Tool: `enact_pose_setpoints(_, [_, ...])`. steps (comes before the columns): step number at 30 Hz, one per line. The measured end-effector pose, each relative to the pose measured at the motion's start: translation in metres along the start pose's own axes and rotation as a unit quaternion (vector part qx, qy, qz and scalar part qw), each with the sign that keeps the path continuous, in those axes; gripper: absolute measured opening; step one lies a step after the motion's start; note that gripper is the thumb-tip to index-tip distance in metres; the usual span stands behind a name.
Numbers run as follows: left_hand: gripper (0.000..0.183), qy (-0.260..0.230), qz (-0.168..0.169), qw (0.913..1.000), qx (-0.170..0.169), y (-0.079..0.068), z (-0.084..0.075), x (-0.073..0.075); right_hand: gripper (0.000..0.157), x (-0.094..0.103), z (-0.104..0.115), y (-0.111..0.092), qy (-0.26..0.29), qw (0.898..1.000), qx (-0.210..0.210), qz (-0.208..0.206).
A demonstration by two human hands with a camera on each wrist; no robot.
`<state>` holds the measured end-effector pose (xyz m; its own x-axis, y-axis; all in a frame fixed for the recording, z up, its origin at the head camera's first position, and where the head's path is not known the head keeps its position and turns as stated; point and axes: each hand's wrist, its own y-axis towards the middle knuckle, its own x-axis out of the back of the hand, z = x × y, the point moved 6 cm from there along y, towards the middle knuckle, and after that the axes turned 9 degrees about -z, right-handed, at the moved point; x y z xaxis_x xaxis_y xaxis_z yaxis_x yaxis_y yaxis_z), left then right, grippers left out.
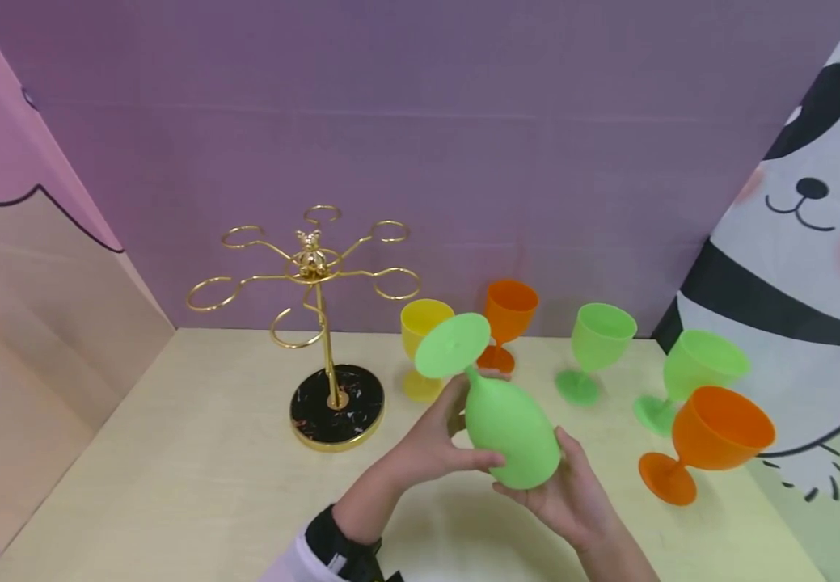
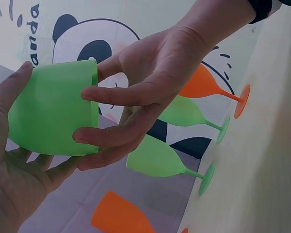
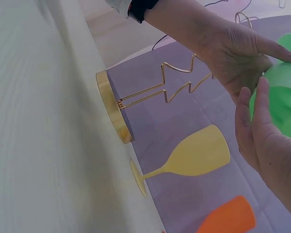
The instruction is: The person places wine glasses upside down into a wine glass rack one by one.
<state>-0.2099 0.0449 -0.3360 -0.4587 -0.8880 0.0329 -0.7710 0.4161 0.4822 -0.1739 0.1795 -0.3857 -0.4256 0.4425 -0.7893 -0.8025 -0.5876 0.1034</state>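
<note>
Upside down and tilted, a light green plastic goblet [image 1: 510, 432] is held above the table between both hands, its round foot up at the left. My left hand [image 1: 427, 444] grips the bowl, thumb along its near side and other fingers partly hidden behind it. My right hand [image 1: 572, 493] holds the bowl low on the right, close to the rim. In the left wrist view, the right hand's fingertips [image 2: 89, 92] lie at the rim of the goblet [image 2: 58, 109]. The right wrist view shows both hands around the goblet [image 3: 286, 92].
A gold stand [image 1: 332, 339] with several open rings and a black round base [image 1: 337, 402] is at the left. Behind the hands stand a yellow goblet [image 1: 425, 319] and an orange one [image 1: 511, 307]. Two green goblets [image 1: 604, 335] [image 1: 703, 364] and another orange goblet [image 1: 721, 428] are at the right.
</note>
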Motion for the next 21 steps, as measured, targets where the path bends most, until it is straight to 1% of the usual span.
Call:
enact_pose_setpoints(5, [0.084,0.0,-0.008,1.0,-0.005,-0.004,-0.003,-0.001,0.045,-0.001,-0.001,-0.001,-0.015,1.0,-0.001,-0.007])
enact_pose_setpoints(11, [0.083,-0.011,-0.01,0.9997,-0.018,-0.006,-0.007,-0.001,0.045,-0.003,-0.002,-0.004,-0.039,0.999,0.0,0.011])
enact_pose_setpoints(18, [0.083,-0.004,-0.013,0.9996,-0.023,-0.007,-0.019,0.003,0.043,-0.005,-0.001,-0.001,-0.08,0.997,0.004,0.023])
enact_pose_setpoints(21, [0.083,0.002,-0.01,0.9995,-0.029,-0.01,-0.023,0.005,0.043,-0.007,-0.002,0.0,-0.104,0.994,0.008,0.037])
